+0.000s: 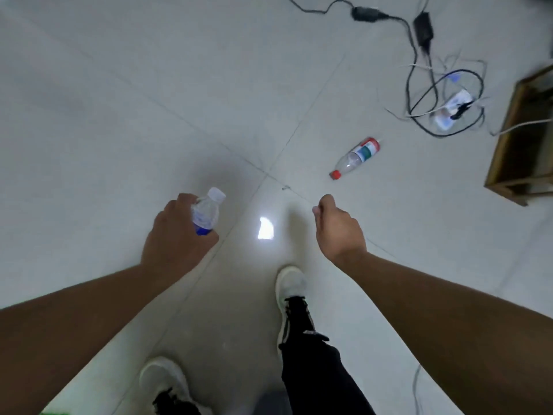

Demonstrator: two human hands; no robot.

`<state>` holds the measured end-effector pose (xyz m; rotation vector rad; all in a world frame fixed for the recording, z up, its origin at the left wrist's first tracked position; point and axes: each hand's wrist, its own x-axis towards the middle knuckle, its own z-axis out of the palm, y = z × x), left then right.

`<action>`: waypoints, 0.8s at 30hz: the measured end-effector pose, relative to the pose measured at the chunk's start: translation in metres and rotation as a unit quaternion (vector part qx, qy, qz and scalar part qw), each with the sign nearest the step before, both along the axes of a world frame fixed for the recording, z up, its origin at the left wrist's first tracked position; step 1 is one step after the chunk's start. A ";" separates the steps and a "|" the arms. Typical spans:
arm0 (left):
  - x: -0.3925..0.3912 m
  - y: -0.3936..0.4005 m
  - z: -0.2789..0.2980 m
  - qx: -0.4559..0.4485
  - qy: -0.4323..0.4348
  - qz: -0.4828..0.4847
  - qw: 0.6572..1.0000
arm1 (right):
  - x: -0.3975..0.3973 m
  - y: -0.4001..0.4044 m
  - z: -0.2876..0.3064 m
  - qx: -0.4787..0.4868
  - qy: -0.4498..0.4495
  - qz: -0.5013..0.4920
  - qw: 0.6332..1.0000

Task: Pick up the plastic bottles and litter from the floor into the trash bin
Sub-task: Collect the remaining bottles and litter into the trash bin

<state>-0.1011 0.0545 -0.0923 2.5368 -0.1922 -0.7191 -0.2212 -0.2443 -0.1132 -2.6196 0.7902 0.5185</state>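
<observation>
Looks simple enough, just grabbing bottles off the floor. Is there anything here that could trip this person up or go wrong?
Two things. The red-capped bottle lies on its side on smooth tile, so a clumsy touch by the empty right hand might roll it toward the tangled cables, which feet could also snag. The left hand already holds a clear bottle, and no trash bin is in view, so it must be carried.

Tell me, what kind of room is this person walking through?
Probably an indoor room in a home or office, though I can't tell which. The floor is pale, glossy tile, black cables lie tangled with a power strip, and a wooden furniture piece stands at the right edge.
</observation>
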 end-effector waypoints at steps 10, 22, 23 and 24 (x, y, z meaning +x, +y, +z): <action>0.023 -0.167 0.115 -0.032 0.037 -0.078 0.996 | -0.068 -0.122 0.105 0.057 -0.008 -0.173 0.983; 0.052 -0.235 0.133 0.019 0.051 -0.079 0.995 | -0.017 -0.209 0.127 0.106 0.039 -0.186 0.976; 0.057 -0.241 0.130 0.020 0.053 -0.079 0.995 | -0.009 -0.213 0.125 0.109 0.041 -0.188 0.975; 0.063 -0.247 0.128 0.021 0.054 -0.078 0.995 | -0.002 -0.216 0.122 0.111 0.041 -0.191 0.975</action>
